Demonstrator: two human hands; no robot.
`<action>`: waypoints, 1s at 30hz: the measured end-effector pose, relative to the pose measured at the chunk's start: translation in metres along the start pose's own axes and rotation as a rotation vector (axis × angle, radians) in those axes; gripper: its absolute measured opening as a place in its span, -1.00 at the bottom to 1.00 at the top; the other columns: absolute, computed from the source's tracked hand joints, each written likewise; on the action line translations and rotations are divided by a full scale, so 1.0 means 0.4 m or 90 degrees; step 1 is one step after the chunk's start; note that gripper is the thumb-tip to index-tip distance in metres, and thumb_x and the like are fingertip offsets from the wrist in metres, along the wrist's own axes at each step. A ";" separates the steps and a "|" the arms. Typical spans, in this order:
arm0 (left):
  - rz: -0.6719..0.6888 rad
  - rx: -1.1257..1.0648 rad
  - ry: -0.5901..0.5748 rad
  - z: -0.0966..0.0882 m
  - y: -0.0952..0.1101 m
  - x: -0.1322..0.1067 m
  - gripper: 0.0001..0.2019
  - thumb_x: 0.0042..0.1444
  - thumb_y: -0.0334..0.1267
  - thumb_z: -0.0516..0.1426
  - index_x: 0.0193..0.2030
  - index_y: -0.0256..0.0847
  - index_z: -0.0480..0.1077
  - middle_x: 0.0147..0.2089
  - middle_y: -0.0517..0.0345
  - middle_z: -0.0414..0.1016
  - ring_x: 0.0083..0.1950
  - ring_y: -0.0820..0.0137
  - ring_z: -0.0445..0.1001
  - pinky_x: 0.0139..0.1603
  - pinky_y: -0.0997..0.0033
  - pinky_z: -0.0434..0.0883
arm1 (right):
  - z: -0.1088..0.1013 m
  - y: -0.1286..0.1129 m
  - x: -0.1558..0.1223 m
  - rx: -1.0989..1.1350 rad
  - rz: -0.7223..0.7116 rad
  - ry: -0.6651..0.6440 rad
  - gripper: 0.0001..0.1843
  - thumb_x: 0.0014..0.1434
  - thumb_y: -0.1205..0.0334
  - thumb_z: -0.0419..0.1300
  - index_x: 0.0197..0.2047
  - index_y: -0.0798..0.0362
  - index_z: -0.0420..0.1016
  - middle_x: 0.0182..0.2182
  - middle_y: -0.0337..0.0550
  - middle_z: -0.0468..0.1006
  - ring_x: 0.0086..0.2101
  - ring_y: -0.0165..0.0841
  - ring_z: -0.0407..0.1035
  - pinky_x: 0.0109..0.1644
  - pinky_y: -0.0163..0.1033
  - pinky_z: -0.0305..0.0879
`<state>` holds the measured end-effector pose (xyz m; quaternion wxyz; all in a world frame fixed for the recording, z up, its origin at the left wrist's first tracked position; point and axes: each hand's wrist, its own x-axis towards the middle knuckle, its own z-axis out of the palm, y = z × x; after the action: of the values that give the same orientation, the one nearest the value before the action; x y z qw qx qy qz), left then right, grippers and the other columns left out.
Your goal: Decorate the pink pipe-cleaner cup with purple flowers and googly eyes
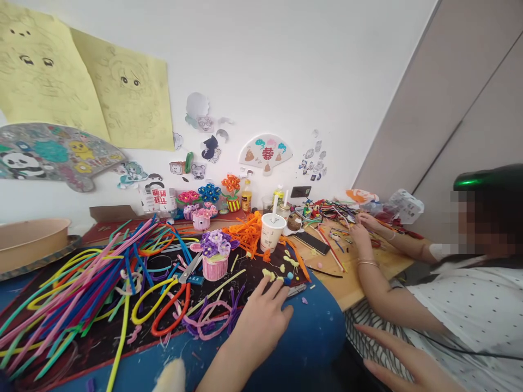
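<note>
My left hand (265,313) reaches palm down over the dark mat, its fingers a little spread. Its fingertips touch or lie just in front of small pale-yellow fuzzy pieces (268,274). Close to them lie a blue pom-pom (288,282) and a box cutter (296,291), partly covered by the hand. At the lower right, my right hand (402,356) is in the air with fingers stretched apart and nothing in them. Left of my left hand are scissors (180,281) with one red and one yellow handle loop, purple and pink pipe cleaners (212,321), and a pink pot with purple flowers (215,265).
Bundled coloured pipe cleaners (93,283) cover the left side. A paper cup (272,231) with a straw stands beside orange pipe cleaners (245,234). A phone (311,243) lies behind. At right, a person (461,305) works with both hands at the wooden table (347,283).
</note>
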<state>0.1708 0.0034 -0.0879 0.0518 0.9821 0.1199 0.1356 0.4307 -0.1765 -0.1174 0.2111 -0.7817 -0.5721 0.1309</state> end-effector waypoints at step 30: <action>-0.443 -0.002 0.015 -0.067 -0.123 -0.087 -0.76 0.27 -0.34 -0.01 -0.29 -0.20 0.48 -0.26 0.07 0.55 -0.19 0.22 0.51 -0.29 0.31 0.27 | 0.148 -0.281 0.165 0.191 -0.222 0.067 -0.80 0.13 0.29 0.16 -0.18 -0.05 0.57 -0.10 -0.10 0.60 -0.06 -0.18 0.48 0.07 -0.15 0.38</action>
<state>0.1198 0.0442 -0.0776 0.0955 0.8805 0.4482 0.1214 0.3304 -0.0743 -0.1127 0.3737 -0.6367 -0.6607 0.1354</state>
